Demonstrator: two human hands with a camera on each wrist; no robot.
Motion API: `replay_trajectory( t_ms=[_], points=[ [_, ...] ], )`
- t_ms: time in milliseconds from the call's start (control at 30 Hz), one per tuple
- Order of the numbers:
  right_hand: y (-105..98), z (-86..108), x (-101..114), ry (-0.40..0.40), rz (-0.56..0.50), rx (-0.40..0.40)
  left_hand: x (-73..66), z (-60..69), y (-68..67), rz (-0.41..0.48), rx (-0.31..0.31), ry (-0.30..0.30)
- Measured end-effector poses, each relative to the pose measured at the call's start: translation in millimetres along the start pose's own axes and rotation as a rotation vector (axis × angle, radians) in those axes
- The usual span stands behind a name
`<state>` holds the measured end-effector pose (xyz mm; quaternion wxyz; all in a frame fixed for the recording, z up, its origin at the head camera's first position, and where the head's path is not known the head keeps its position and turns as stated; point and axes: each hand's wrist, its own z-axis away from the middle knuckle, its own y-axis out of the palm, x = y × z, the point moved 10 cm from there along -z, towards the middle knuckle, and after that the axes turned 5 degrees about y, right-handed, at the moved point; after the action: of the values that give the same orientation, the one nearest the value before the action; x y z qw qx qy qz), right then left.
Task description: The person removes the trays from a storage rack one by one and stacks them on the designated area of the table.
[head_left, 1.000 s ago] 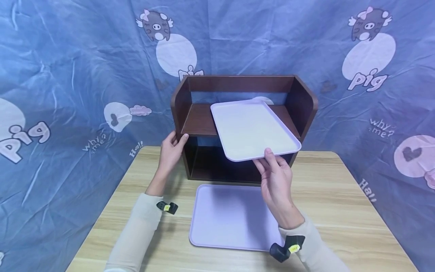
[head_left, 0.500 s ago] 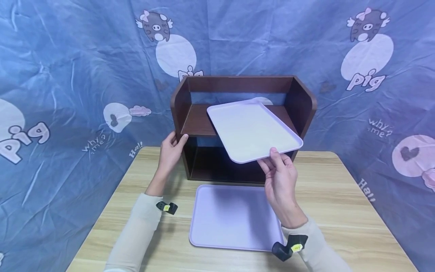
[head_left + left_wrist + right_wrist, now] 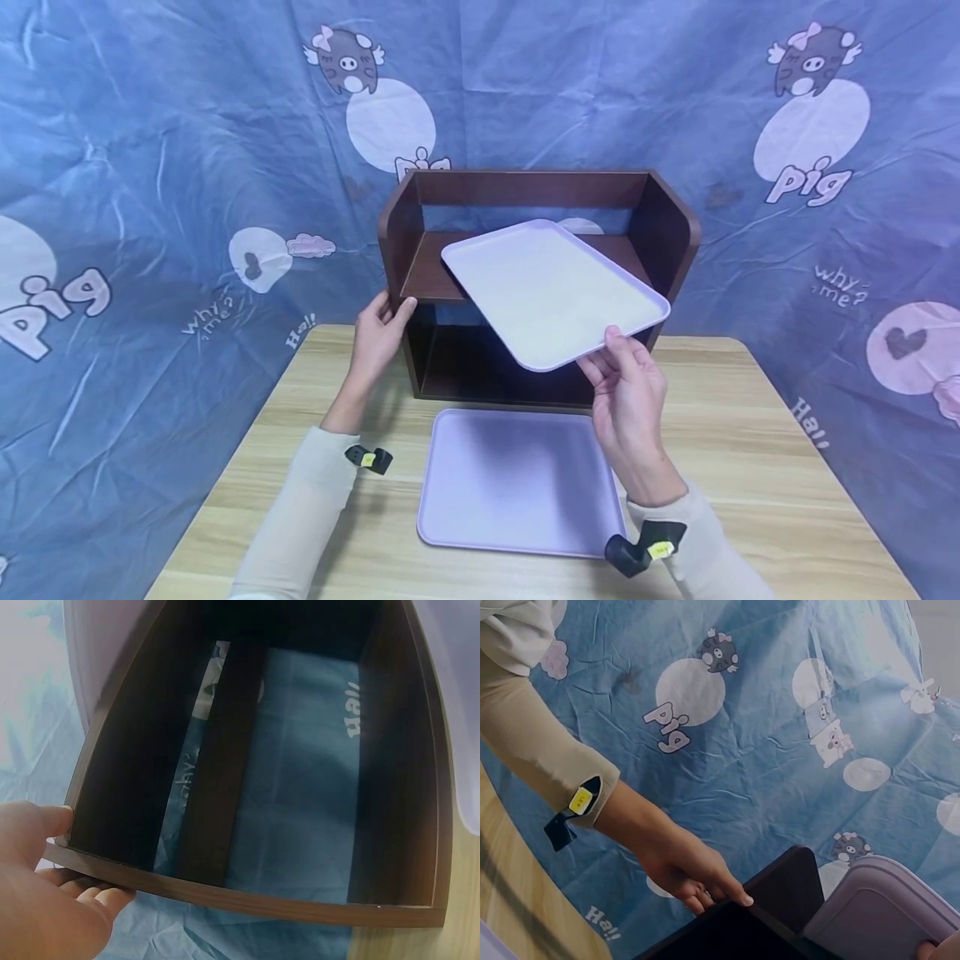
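The right hand (image 3: 628, 398) pinches the near edge of the raised tray (image 3: 555, 292), askew at the upper shelf (image 3: 431, 271); the left hand (image 3: 377, 335) grips the rack's left side (image 3: 403, 225). One-edge support could make the tray droop.

Right fingers (image 3: 621, 350) — pinch lilac tray (image 3: 553, 293) | left fingers (image 3: 406, 311) — grip shelf (image 3: 438, 267)

Wooden table (image 3: 750, 467) under brown shelf (image 3: 437, 271), lilac tray (image 3: 517, 483).

raised lilac tray (image 3: 558, 292) | askew, near upper board (image 3: 432, 268) | brown shelf (image 3: 532, 188) | upright
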<state>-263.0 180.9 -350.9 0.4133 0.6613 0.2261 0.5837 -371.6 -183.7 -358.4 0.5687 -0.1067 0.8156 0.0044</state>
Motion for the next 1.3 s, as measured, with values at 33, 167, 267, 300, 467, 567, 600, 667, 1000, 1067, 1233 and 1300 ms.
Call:
replay_trajectory(
  t_ms=[33,167,267,300,467,567,600,667,1000,1067,1233,1300],
  points=[
    [0.1,0.0,1.0,-0.001,0.008,0.0,-0.2,-0.2,0.3,0.0,0.0,0.002],
    [0.9,-0.7,5.1,-0.007,0.026,0.001,-1.8,-0.1,0.7,0.002,-0.002,0.005],
    [1.5,-0.7,8.4,-0.008,0.025,0.008,-2.5,0.5,0.5,-0.008,-0.006,0.004],
    [1.7,-0.6,9.7,-0.009,0.022,0.012,-2.8,0.5,0.7,-0.012,-0.006,0.004],
    [3.7,-0.6,15.6,-0.014,0.013,0.051,-2.9,0.6,0.2,-0.024,-0.013,0.012],
    [4.9,-0.9,19.2,-0.012,0.024,0.072,-3.1,0.7,-0.2,-0.031,-0.013,0.017],
    [5.3,-0.9,20.3,-0.011,0.026,0.076,-3.4,1.0,-0.3,-0.034,-0.011,0.018],
    [6.5,-0.6,22.7,-0.007,0.033,0.086,-4.2,1.3,-0.6,-0.041,-0.011,0.021],
    [10.6,0.9,37.6,-0.012,0.048,0.114,-5.0,0.7,-1.2,-0.056,-0.016,0.024],
    [11.0,0.8,41.0,-0.013,0.044,0.118,-5.4,0.6,-1.6,-0.066,-0.019,0.026],
    [11.1,1.2,49.4,-0.013,0.049,0.123,-7.3,0.9,-1.5,-0.083,-0.022,0.038],
    [10.6,1.1,52.5,-0.013,0.059,0.123,-7.7,1.2,-1.9,-0.089,-0.026,0.043]
  ],
)
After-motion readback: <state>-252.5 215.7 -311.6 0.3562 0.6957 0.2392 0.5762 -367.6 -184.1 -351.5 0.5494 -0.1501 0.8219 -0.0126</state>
